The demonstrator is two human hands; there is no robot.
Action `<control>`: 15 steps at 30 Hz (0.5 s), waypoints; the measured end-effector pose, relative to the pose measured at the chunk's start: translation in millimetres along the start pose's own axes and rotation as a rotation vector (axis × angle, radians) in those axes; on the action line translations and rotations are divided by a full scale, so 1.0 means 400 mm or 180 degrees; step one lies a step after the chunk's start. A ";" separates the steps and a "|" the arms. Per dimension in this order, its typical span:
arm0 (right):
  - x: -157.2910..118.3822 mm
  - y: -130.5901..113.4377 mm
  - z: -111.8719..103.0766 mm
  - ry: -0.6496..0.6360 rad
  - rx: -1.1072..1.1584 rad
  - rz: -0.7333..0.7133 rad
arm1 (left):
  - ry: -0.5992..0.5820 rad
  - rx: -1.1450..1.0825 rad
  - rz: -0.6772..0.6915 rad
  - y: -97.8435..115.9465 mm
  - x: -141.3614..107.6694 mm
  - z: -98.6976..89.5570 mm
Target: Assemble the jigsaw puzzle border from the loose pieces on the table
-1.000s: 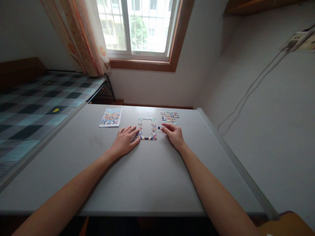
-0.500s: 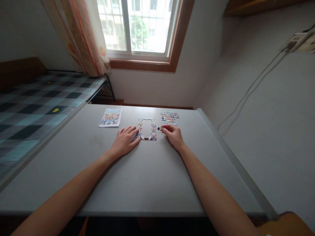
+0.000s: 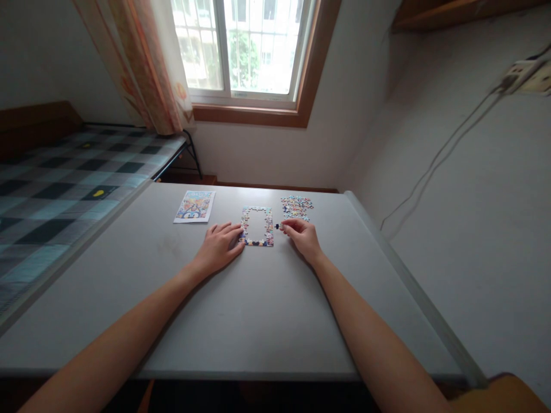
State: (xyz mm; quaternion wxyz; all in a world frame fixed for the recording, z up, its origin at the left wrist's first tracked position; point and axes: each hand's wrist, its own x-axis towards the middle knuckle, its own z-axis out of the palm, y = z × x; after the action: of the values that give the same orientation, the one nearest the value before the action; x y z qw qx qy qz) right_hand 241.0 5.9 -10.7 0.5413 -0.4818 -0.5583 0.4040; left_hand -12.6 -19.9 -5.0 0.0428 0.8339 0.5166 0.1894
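Note:
A rectangular jigsaw border (image 3: 258, 243) lies on the table, joined along all its sides around a bare middle. My left hand (image 3: 219, 245) rests flat with fingers stretched out, its fingertips at the border's left edge. Just right of the border, my right hand (image 3: 302, 236) pinches a small dark-and-light puzzle piece (image 3: 278, 226) between thumb and fingers. A heap of loose puzzle pieces (image 3: 297, 206) lies behind my right hand. To the left, beyond my left hand, is a colourful picture sheet (image 3: 194, 207).
The grey table (image 3: 241, 321) has a raised rim on its right, beside the wall. A bed with a checked cover (image 3: 86, 172) stands at the left. A window (image 3: 258, 51) and a curtain (image 3: 146, 63) are behind, and a cable (image 3: 443, 146) hangs on the right wall.

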 end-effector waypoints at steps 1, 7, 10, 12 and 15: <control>0.000 0.000 0.000 -0.0001 0.0001 0.0002 | -0.0009 0.0000 -0.0005 0.000 0.000 0.000; -0.001 0.000 -0.001 -0.0014 -0.0012 -0.0006 | 0.0008 -0.0030 0.0038 0.001 -0.001 -0.002; 0.001 0.005 -0.002 -0.0020 -0.0063 -0.0053 | 0.0029 -0.0072 0.0091 0.002 -0.002 -0.002; 0.002 0.008 -0.003 -0.0027 -0.0135 -0.0106 | 0.0036 -0.0112 0.0139 0.001 -0.002 -0.001; 0.000 0.011 0.000 -0.0116 -0.0251 -0.0258 | 0.0066 -0.0175 0.0221 -0.001 -0.001 0.001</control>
State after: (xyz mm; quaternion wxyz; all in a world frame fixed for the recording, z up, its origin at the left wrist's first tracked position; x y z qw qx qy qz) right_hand 241.4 7.0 -15.1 0.5276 -0.4722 -0.6025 0.3682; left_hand -12.9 -20.0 -5.7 0.0538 0.8479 0.4823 0.2136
